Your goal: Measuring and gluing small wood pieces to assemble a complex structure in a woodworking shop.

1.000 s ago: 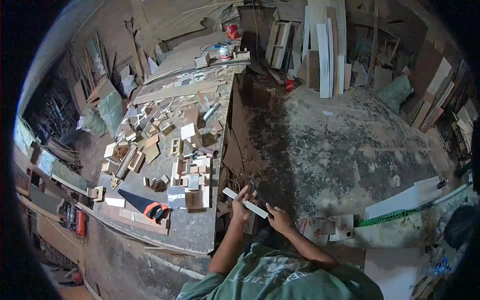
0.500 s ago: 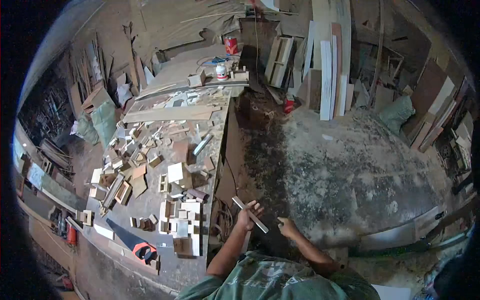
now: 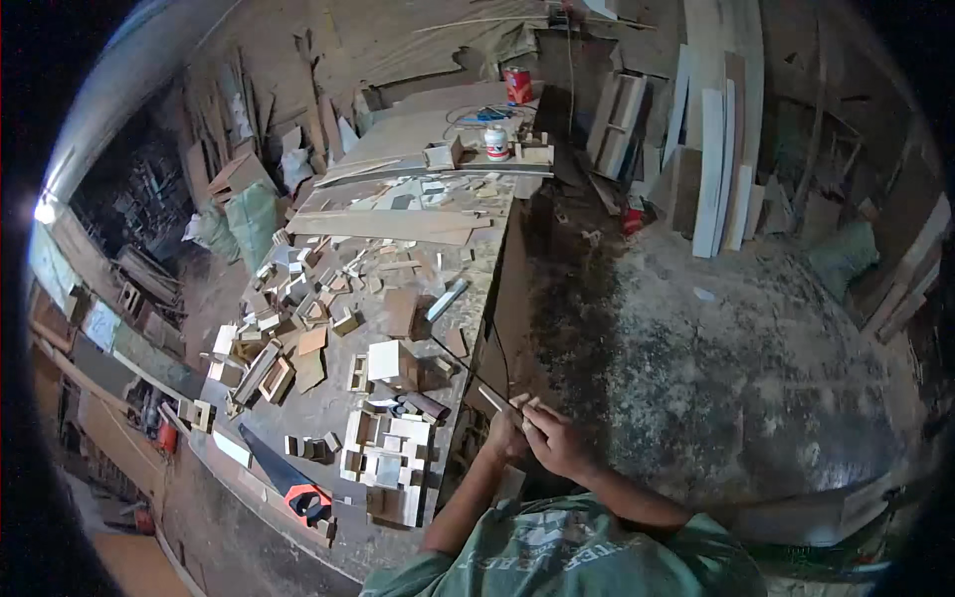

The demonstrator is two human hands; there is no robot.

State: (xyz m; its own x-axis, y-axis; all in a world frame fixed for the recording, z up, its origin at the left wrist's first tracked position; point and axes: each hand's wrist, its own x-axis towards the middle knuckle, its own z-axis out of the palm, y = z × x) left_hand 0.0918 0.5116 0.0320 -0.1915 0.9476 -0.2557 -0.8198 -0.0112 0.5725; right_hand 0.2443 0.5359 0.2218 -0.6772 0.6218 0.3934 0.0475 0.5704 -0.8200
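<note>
Just right of the workbench edge, my left hand (image 3: 506, 436) is closed around a short, narrow strip of pale wood (image 3: 489, 395). One end of the strip sticks out past the fingers toward the bench. My right hand (image 3: 559, 443) is closed too, pressed up against the left one, with its fingers over the strip's other part. Most of the strip is hidden by the hands. Nearest to them on the bench lie a dark brown cylinder (image 3: 426, 405) and a cluster of small pale wooden blocks and frames (image 3: 403, 448).
Offcuts are scattered over the workbench (image 3: 338, 458). A handsaw (image 3: 274, 468) with an orange and black handle lies at its near left. A white bottle (image 3: 496, 144) and a red can (image 3: 517, 87) stand at the far end. Long boards (image 3: 709, 174) lean upright across the stained floor (image 3: 696, 368).
My right hand has come in from the right and met the left hand at the strip. The strip's far end now points up-left between them. The view has swung left.
</note>
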